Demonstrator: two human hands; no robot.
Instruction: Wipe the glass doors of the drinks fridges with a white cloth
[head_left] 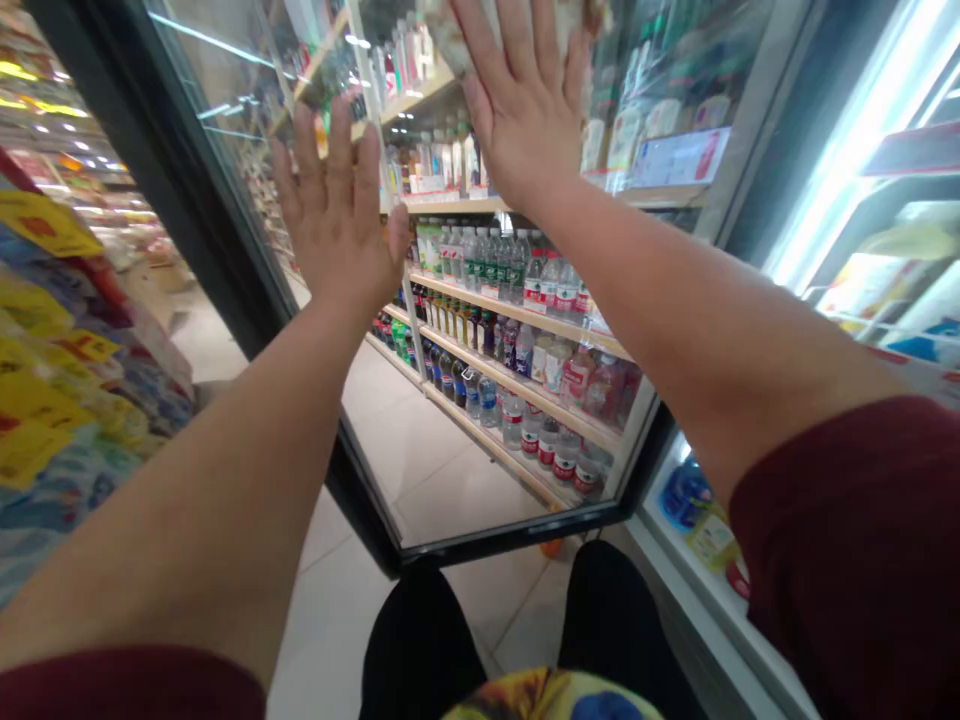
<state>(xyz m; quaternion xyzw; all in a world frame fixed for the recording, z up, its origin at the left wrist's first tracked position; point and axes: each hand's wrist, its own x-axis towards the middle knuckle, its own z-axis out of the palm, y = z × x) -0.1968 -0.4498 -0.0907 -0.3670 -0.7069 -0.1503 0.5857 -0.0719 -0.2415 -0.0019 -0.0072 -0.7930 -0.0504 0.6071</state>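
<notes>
A glass door (457,480) with a black frame stands swung out in front of me. My left hand (337,215) is open, its fingers spread and its palm turned to the glass, holding nothing. Higher up, my right hand (529,110) holds a pale cloth (448,35) flat against the pane, fingers stretched over it. The cloth shows on both sides of the fingers; its upper part is cut off by the picture's edge. Through the glass appear shelves (517,308) with rows of bottles, partly covered by my right forearm.
To the right is the lit refrigerated cabinet (892,230), with blue and yellow containers (709,535) low inside. Yellow-tagged packaged goods (67,370) are stacked at the left. Below the door are the tiled floor (345,600) and my knees (424,640); a small orange object (551,548) lies near the door's bottom edge.
</notes>
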